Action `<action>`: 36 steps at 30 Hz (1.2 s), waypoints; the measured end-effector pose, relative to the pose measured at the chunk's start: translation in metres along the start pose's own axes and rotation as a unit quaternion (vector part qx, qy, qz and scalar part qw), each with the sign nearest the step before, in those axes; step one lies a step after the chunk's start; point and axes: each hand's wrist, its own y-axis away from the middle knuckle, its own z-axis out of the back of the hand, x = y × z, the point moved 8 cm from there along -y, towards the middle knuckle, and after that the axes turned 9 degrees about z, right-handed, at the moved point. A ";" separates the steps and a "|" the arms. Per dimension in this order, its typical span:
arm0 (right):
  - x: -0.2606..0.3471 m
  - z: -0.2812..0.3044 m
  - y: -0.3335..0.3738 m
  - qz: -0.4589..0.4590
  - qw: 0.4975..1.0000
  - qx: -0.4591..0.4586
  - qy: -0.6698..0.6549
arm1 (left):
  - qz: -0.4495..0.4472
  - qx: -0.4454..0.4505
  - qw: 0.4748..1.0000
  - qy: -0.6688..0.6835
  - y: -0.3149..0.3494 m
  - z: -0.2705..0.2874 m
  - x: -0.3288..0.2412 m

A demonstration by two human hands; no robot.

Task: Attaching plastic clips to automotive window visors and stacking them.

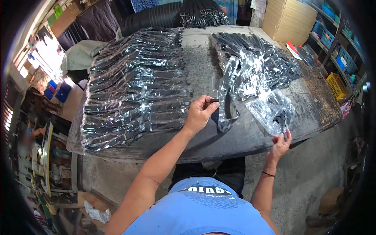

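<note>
My left hand [199, 114] pinches the end of a black belt [225, 111] in clear plastic, above the near part of the worktable [176, 145]. A thin pale hook shows just above its fingertips. From there the belt loops down and back up toward the heap of wrapped belts [250, 58] at the right. My right hand [280, 146] closes on the near edge of a crumpled clear plastic bag [270, 109]. Small dark pieces show inside the bag; their kind is unclear. Left of my left hand, many wrapped black belts [137, 86] lie side by side in a wide stack.
At the back of the table lies a bundle of belts with metal buckles [203, 13]. A tall cardboard box [290, 19] stands at the back right. Shelves with blue baskets [327, 38] and a yellow crate [336, 85] line the right side.
</note>
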 end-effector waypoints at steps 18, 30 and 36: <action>0.054 -0.182 0.116 -0.038 0.919 0.368 -0.134 | -0.071 0.069 0.990 0.097 0.002 -0.059 -0.033; 0.059 -0.175 0.114 -0.059 0.906 0.399 -0.126 | 0.035 0.166 0.983 0.077 -0.018 -0.076 -0.009; 0.057 -0.169 0.111 -0.072 0.906 0.389 -0.150 | 0.077 0.136 0.987 -0.039 0.007 -0.078 0.005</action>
